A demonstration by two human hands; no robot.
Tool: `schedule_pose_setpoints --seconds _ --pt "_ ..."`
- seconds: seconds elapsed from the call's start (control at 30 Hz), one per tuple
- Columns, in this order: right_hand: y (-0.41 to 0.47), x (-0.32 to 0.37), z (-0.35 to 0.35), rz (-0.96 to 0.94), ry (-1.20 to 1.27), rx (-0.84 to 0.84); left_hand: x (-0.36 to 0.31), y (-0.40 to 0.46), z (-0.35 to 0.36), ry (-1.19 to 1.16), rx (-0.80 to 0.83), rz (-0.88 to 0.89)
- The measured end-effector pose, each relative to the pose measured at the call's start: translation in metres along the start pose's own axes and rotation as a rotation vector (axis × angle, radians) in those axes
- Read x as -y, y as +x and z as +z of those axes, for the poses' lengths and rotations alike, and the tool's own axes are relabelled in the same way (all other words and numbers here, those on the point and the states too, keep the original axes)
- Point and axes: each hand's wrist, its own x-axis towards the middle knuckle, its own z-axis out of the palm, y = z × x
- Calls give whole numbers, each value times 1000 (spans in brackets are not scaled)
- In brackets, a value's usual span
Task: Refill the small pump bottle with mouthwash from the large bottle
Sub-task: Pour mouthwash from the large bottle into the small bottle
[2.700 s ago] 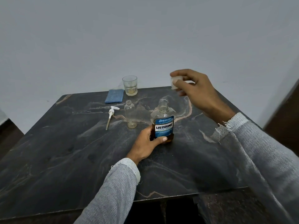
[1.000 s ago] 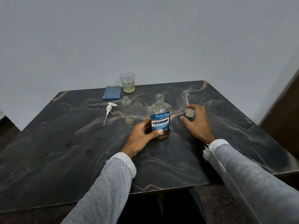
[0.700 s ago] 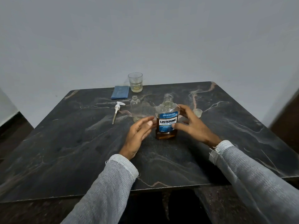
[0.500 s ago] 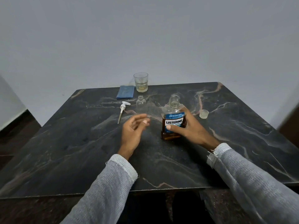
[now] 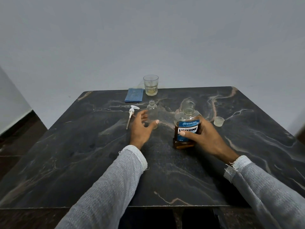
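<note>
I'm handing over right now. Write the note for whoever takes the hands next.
Right hand grips the large bottle, uncapped, upright on the table. Left hand is open around the small bottle, not yet gripping it. Pump lies left of it; cap stands to the right.
Done: both bottles opened.
Left: steady the small bottle, pour, refit pump, recap.

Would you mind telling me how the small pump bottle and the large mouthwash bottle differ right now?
The small pump bottle is narrow, unlabelled and nearly empty; the large mouthwash bottle is wider, carries a blue label and holds amber liquid low down. The right hand grips the large bottle, while the left hand is open around the small one without a plain grip. Both stand upright, clear and uncapped on the table.
</note>
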Motion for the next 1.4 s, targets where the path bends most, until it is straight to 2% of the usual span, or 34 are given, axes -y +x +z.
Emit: schedule_pose_setpoints --seconds 0.23,0.5,0.63,0.93,1.4 --pt "13 15 2 -38 -90 4 7 0 5 144 36 30" --pt "43 38 3 -108 -381 -76 11 1 6 181 18 75" --pt "59 40 4 -138 -547 -76 13 1 6 186 13 90" --pt "83 35 5 -151 -750 -52 17 2 7 215 9 121" --pt "89 40 9 -153 -906 -39 15 2 6 219 22 104"
